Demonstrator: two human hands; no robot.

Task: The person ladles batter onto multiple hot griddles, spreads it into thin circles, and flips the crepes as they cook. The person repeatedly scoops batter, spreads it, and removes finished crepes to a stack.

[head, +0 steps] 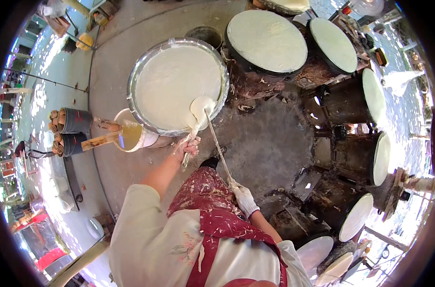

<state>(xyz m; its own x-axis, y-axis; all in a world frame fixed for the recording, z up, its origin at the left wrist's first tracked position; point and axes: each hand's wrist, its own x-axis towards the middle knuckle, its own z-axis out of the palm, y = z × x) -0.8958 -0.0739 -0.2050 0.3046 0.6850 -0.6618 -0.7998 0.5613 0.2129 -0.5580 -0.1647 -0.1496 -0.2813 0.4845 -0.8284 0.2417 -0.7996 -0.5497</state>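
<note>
A large metal basin (132, 86) holds smooth, pale batter. My left hand (187, 146) is bare and closed around the handle of a batter-coated ladle (193, 125). The ladle's round bowl lies over the basin's near right edge, full of batter. In a knitted white glove, my right hand (243, 197) grips a long thin stick (219, 149). The stick's far end reaches the ladle's bowl; whether it touches the batter or sits just above it, I cannot tell. A red apron (206, 193) spattered with dried batter covers my front.
Round griddles coated with pale batter, one at the upper right (267, 41), curve down my right side on dark drum-like stoves (350, 100). A bucket (131, 138) of yellowish liquid with a wooden piece (101, 140) stands left of the basin. Black buckets (75, 120) hold perforated briquettes.
</note>
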